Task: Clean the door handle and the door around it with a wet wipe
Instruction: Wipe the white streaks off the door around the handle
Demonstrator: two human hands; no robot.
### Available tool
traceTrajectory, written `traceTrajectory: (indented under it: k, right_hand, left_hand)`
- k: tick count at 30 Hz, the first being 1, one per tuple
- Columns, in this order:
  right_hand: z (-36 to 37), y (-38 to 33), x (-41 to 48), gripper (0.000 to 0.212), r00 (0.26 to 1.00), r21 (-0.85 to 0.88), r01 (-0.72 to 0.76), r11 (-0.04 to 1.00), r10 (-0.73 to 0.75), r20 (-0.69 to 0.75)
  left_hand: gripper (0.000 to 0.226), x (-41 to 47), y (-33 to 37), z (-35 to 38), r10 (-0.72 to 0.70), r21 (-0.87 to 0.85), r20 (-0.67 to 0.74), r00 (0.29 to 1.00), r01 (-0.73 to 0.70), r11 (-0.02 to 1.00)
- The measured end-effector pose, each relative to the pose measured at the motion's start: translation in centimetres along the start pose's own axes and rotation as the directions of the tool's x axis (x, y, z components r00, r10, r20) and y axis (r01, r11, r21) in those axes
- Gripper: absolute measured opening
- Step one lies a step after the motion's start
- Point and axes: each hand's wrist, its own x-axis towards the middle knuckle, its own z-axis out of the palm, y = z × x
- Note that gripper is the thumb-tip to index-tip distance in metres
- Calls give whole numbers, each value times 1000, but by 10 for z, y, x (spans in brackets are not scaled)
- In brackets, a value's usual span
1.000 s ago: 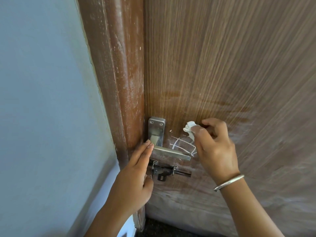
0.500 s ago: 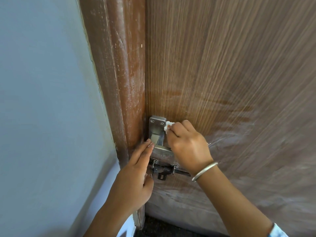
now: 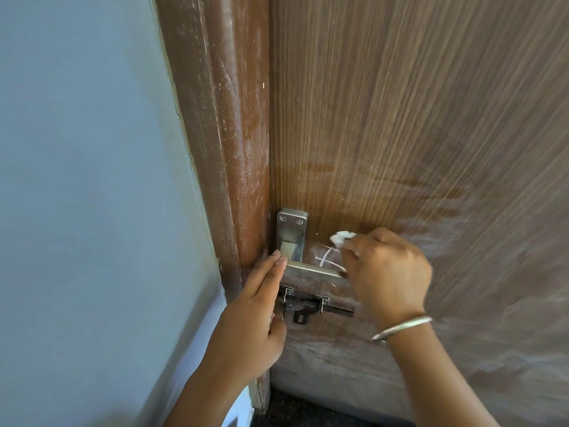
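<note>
Just beside the door handle (image 3: 311, 268), right hand (image 3: 388, 272) pinches a tiny balled wet wipe (image 3: 341, 238), left hand (image 3: 252, 322) touches it flat-fingered; that small, the wipe could easily slip out.

A plain wall (image 3: 86, 180) painted pale blue-grey fills the left side. It is smooth and matte under soft, even light, with a lighter, faintly lilac area low down near its right edge. That edge meets a reddish-brown wooden door frame (image 3: 228, 118) along a thin, pale, slightly ragged paint line. The frame is rounded in profile and glossy. Whitish scuffs and scratches fleck its length, and a bright band of reflected light runs down its curve. At the foot of the frame a small strip of floor (image 3: 295, 408) shows, dark and speckled. Just left of it, at the base of the wall, is a pale whitish patch (image 3: 243, 406), too cut off to identify.
</note>
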Motion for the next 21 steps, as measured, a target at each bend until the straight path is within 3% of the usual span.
traceTrajectory:
  k: [7,11,14,21]
  right_hand:
    - [-9,52,-23,10,977,-24,-112,993,105,-184]
    - [-5,44,-24,11,965,-71,-11,997,-8,-261]
    - [-1,27,-14,20,971,-39,95,995,-101,-217]
    - [13,-36,10,26,982,11,182,983,-181,-61]
  left_hand:
    - [86,0,0,3,-4,-20,-8,1000,4,1000]
    - [87,0,0,3,0,-11,-26,1000,0,1000]
    - [87,0,0,3,-1,-13,-33,999,0,1000]
    - [86,-1,2,2,7,0,-39,999,-7,1000]
